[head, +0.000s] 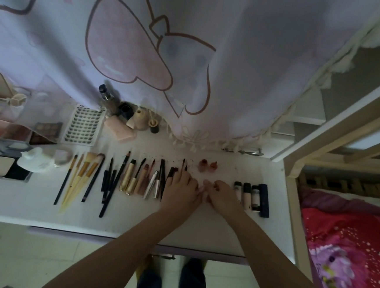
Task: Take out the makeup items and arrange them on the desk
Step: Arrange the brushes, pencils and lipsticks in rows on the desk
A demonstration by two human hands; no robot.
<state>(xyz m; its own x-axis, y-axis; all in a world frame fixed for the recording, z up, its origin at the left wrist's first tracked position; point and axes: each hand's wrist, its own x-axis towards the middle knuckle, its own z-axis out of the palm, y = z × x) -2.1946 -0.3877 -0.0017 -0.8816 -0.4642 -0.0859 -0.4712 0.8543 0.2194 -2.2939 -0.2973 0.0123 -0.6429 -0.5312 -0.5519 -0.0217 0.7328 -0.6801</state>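
Makeup lies in a row on the white desk (133, 221): brushes with pale handles (79, 176), black pencils (111, 183), gold and brown tubes (136, 178), silver tubes (153, 184). My left hand (182, 189) rests on dark slim items at the row's right end, fingers spread over them. My right hand (222, 195) lies beside it, fingers curled down toward the desk; whatever is under them is hidden. Two small reddish bottles (207, 165) stand behind the hands. Foundation bottles (252, 197) lie to the right.
Palettes (47, 130), a lash tray (83, 125), compacts (8, 170), a white puff jar (35, 160) and several bottles (127, 114) crowd the back left. A printed curtain (168, 62) hangs over the desk's rear. A bed frame (295, 175) and red bedding (347, 247) border the right.
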